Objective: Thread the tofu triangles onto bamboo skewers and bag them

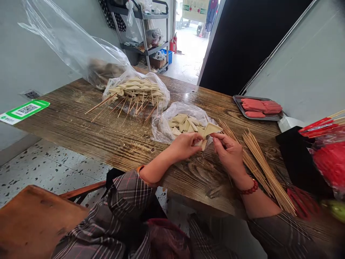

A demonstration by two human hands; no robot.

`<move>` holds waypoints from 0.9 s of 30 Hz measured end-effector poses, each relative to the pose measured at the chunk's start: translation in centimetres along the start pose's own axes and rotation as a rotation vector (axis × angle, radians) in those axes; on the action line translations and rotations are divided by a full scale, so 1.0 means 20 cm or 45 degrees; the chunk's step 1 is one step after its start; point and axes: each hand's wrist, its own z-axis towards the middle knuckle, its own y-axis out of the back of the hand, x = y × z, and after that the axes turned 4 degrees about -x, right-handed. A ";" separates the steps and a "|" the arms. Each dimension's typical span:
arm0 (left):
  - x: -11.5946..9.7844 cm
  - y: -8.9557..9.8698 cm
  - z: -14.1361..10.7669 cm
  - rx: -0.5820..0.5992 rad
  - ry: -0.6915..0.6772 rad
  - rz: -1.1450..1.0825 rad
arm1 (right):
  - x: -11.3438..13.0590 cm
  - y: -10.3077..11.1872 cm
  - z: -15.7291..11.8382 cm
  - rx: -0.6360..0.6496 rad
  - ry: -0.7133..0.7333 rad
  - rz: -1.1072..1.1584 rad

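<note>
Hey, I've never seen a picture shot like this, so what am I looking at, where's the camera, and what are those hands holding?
There's no machine here, just a person's two bare hands. The single picture comes from a camera worn on the person's head, looking forward and down, so you see roughly what they see.

The left hand and right hand meet at a beige triangular piece. Fingers hide exactly how each grips.

On the wooden table, a plastic bag holds more such pieces. Farther left, sticks poke out of stacked beige pieces. To the right are loose wooden sticks and a tray of pink pieces.
</note>
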 end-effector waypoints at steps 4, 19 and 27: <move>0.02 0.05 0.03 -0.333 0.272 -0.717 | 0.01 0.00 -0.01 -0.008 0.002 0.011; 0.03 0.13 0.04 -0.509 0.660 -1.623 | 0.04 -0.03 -0.06 0.310 0.172 -0.101; 0.04 0.12 0.03 -0.346 0.609 -1.662 | 0.01 -0.02 -0.05 0.273 0.170 -0.135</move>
